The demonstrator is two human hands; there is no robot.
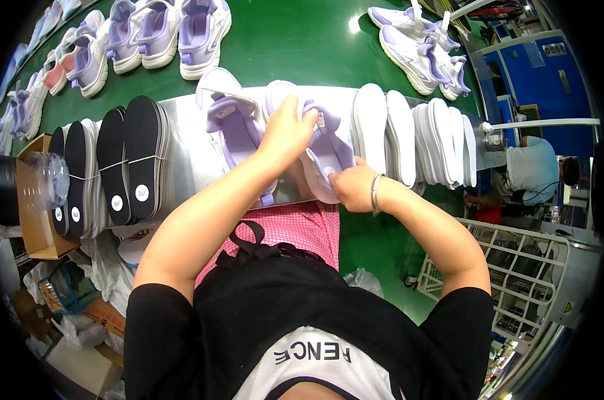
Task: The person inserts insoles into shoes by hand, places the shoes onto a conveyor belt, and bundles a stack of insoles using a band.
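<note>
A white sneaker with a lilac lining (330, 143) lies over the near edge of the metal bench, its heel toward me. My left hand (290, 133) grips it by the tongue and upper, the fingers partly hidden. Around its heel collar my right hand (355, 187) is closed, with a bangle on that wrist. Just left of it, a matching sneaker (238, 130) rests on the bench, untouched. Stacked white insoles (370, 127) stand close to my right hand. Farther left are bundles of black insoles (145, 153), tied with string and marked with round white stickers.
Beyond the bench, a green surface (295, 40) carries rows of lilac sneakers (205, 33) at left and a cluster of sneakers (422, 53) at right. A cardboard box (45, 230) sits at the left end. At right are a white wire rack (515, 267) and another person (532, 170).
</note>
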